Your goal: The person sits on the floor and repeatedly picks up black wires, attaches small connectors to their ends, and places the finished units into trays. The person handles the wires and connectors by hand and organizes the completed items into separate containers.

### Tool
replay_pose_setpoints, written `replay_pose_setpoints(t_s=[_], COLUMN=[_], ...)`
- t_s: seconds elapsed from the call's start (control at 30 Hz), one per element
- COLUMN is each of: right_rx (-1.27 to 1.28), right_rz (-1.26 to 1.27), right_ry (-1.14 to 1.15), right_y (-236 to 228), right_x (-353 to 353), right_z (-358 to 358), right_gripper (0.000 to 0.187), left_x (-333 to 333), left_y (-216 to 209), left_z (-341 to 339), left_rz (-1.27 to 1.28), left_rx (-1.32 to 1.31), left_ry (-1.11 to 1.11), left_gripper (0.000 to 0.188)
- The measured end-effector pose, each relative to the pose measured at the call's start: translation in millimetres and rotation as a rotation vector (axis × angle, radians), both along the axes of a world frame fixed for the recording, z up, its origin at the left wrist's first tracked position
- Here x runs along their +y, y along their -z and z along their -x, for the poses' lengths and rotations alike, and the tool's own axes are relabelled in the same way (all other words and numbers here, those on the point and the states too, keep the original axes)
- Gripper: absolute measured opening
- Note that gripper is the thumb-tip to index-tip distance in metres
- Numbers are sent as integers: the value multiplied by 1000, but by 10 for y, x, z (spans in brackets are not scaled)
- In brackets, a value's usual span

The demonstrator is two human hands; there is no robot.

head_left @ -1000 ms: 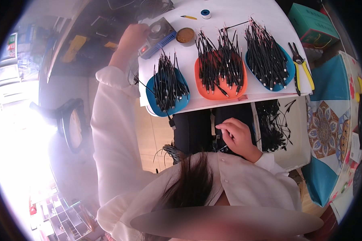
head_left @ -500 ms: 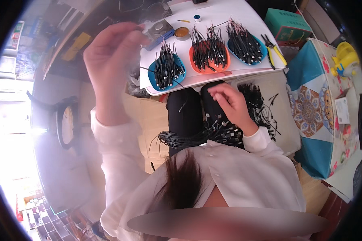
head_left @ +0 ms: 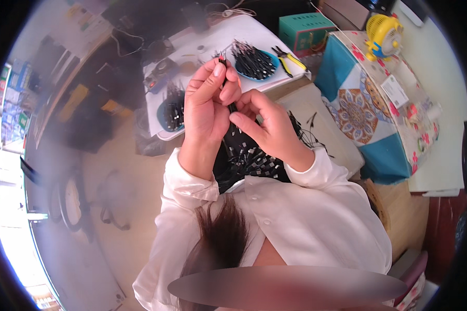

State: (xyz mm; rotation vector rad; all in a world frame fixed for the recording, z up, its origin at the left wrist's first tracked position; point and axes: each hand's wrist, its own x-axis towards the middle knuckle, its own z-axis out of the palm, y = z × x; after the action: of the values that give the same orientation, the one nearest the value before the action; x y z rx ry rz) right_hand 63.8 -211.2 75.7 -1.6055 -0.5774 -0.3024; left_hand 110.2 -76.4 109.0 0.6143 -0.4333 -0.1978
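Observation:
Close together above my lap, both hands are on a short black cable point(head_left: 222, 61) whose upper end shows thin reddish wires. My left hand point(head_left: 205, 101) pinches it near that end between thumb and fingers. Lower down, my right hand point(head_left: 270, 124) has its thumb and curled fingers closed about the cable's other part, which is partly hidden. On my lap lies a pile of black cables point(head_left: 254, 160) with silver plugs. Beyond my hands, a blue bowl point(head_left: 269, 76) holds many similar cables, and another blue bowl point(head_left: 162, 120) stands left of my left hand.
The white table point(head_left: 205, 37) carries a small grey device point(head_left: 160, 76) and yellow-handled cutters point(head_left: 291, 62). Behind it stands a green box point(head_left: 306, 33). To the right, a patterned cloth point(head_left: 355, 116) covers a surface with a yellow fan point(head_left: 383, 39).
My left hand has come down and inward from the upper left, and my right hand has risen to meet it. Both now hold a cable. The view has shifted to the right.

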Motion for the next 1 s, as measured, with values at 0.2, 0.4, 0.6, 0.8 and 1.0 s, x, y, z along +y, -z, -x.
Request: replay_pose_setpoints(t_s=[0.2, 0.4, 0.6, 0.8, 1.0], right_rx=[-52, -90, 432, 570, 516], right_rz=[-103, -231, 200, 804, 801], right_ry=[272, 516, 504, 492, 340], right_y=[-3, 63, 1478, 3176, 3125], right_x=[-616, -1783, -2158, -1969, -1414], right_z=[139, 314, -26, -754, -1143], right_gripper=[16, 15, 20, 31, 26], left_x=[-404, 142, 999, 1401, 1669], left_y=[-33, 409, 1172, 1464, 1547], left_z=[157, 197, 445, 549, -4], left_rz=[-230, -592, -938, -1023, -1618], left_rx=[-263, -116, 216, 401, 64], left_ry=[-56, -241, -252, -393, -821], left_gripper=[48, 35, 24, 22, 17])
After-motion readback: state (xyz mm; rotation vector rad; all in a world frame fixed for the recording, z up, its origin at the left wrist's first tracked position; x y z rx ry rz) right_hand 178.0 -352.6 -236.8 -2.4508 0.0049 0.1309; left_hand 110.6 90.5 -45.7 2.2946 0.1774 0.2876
